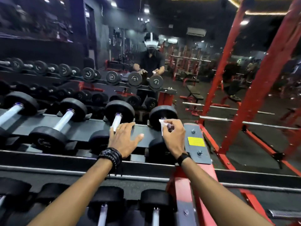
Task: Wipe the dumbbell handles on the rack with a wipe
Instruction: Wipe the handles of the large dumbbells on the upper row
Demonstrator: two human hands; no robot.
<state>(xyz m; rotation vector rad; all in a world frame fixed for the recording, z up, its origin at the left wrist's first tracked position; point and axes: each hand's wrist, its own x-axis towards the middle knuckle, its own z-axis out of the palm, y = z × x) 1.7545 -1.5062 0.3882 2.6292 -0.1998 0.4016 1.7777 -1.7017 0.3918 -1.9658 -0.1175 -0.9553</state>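
Black dumbbells with pale metal handles lie in a row on the top tier of the dark rack (84,132). My right hand (173,136) pinches a white wipe (162,126) against the handle of the rightmost dumbbell (162,114); that handle is mostly hidden under my fingers. My left hand (123,138) lies flat with spread fingers on the rack's tray. Its fingertips touch the lower end of the handle (116,122) of the neighbouring dumbbell (119,110). Further left sit two more dumbbells (65,119).
A lower tier holds more dumbbells (154,204) near my forearms. The rack's red end frame (184,190) and a grey plate with a yellow label (196,141) stand at the right. A mirror behind reflects the gym. A red squat rack (254,88) rises at the right.
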